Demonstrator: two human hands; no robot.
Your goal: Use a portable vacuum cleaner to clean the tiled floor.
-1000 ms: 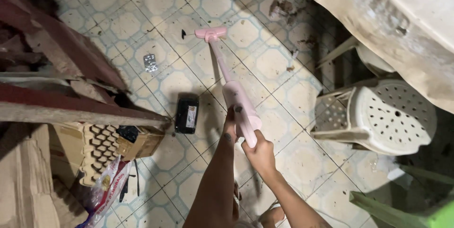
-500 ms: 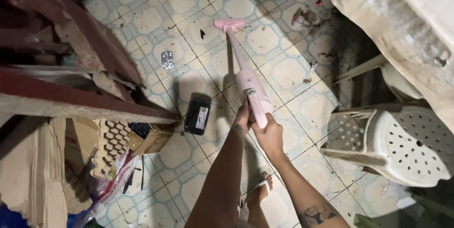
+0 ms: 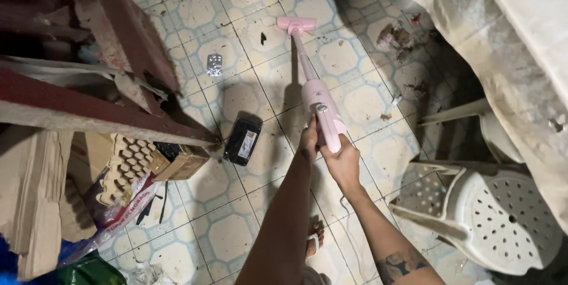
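Right hand (image 3: 342, 164): your fingers wrap the pink vacuum (image 3: 319, 104) handle.
Left hand (image 3: 307, 141): fingers curl on its body.
Black box (image 3: 242, 140): left of your fingers.

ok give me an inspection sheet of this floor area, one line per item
surface: patterned tile floor, stained, debris near the far right
job's things: pink stick vacuum, head flat on the tiles
clutter: black box and small foil pack on the floor; egg trays and cardboard at left
grippers: left hand and right hand both closed on the vacuum's handle
cables: thin cord on the floor by the right arm
surroundings: red wooden boards at left; white plastic stool tipped over at right
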